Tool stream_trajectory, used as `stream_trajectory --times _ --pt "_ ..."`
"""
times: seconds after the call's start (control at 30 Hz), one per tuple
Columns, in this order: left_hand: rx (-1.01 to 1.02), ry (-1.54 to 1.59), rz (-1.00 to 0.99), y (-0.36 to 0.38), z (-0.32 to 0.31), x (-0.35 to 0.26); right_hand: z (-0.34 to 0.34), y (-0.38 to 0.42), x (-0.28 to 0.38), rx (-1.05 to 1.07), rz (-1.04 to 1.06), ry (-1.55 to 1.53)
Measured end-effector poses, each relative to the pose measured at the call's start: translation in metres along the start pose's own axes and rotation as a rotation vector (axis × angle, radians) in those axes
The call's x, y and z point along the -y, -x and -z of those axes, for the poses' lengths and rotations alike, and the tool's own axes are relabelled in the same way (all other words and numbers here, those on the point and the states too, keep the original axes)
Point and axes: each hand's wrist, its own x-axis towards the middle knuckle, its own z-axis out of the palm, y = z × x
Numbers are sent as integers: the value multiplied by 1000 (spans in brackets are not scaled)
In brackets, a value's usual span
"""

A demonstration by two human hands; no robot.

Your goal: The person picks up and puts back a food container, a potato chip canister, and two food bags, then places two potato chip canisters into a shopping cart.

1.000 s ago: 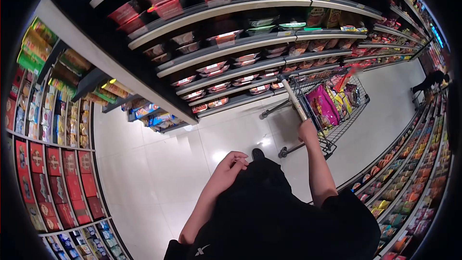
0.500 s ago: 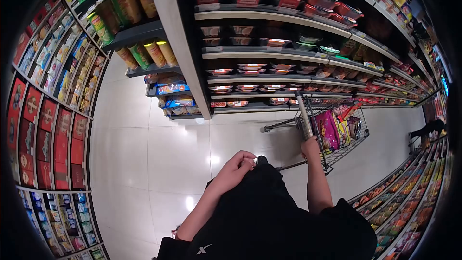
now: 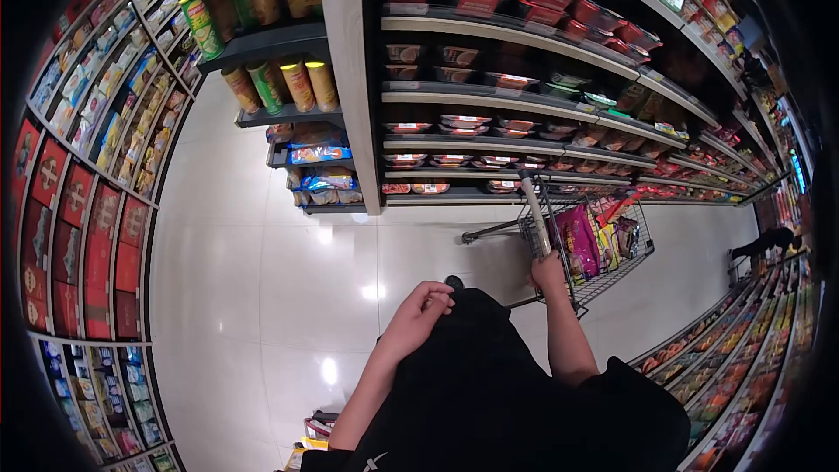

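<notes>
My right hand point(image 3: 548, 272) is wrapped round the handle point(image 3: 535, 214) of a wire shopping cart point(image 3: 603, 280). Inside the cart lie a purple bag point(image 3: 577, 240) and a yellow package point(image 3: 607, 242), with other packets beside them. My left hand point(image 3: 421, 313) hangs in front of my body with its fingers curled in, near the dark shoe point(image 3: 454, 282). It touches neither the cart nor a shelf, and whether anything is inside the fingers is hidden.
Ahead, shelves point(image 3: 524, 100) hold red tubs and packaged trays. An end shelf point(image 3: 271, 44) carries canisters and blue bags. Red boxes point(image 3: 74, 197) fill the left shelving. A person point(image 3: 769, 241) is far right. Colourful items point(image 3: 316, 446) show at the bottom.
The cart and both my hands have shifted slightly left in view. The end shelf looks a little larger, and colourful items have come into view at the bottom. My right hand keeps its hold.
</notes>
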Motion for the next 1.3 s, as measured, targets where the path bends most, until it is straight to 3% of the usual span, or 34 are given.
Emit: stream_trajectory --times 0.23,0.3,0.33,0.4,0.53,0.6,0.7,0.83,0.97,1.03,1.13,1.3 --pt "14 14 53 -3 6 1 -13 11 -16 -66 156 54" --pt "11 26 63 -8 6 2 -8 18 -10 -207 340 137" --pt "19 20 64 -11 5 1 3 27 2 -211 333 132" --pt "31 23 81 -16 5 2 27 43 33 -34 296 -52" --pt "49 -7 111 -30 8 -1 6 6 38 -36 419 -165" --pt "32 -12 138 -40 14 -1 -9 -14 49 -2 580 -197" --pt "-7 -8 151 -61 20 -11 2 -7 111 73 594 -271" --pt "-39 -32 168 -105 24 -18 -28 -59 155 201 640 -548" --pt "-39 -51 242 -155 24 -42 -56 -133 211 352 429 -816" --pt "-53 -79 283 -178 24 -55 -63 -179 239 502 148 -935" --pt "-88 -90 309 -214 28 -76 -77 -246 268 565 -50 -1026" --pt "-216 -48 309 -254 33 -101 -107 -323 310 462 -197 -1120"
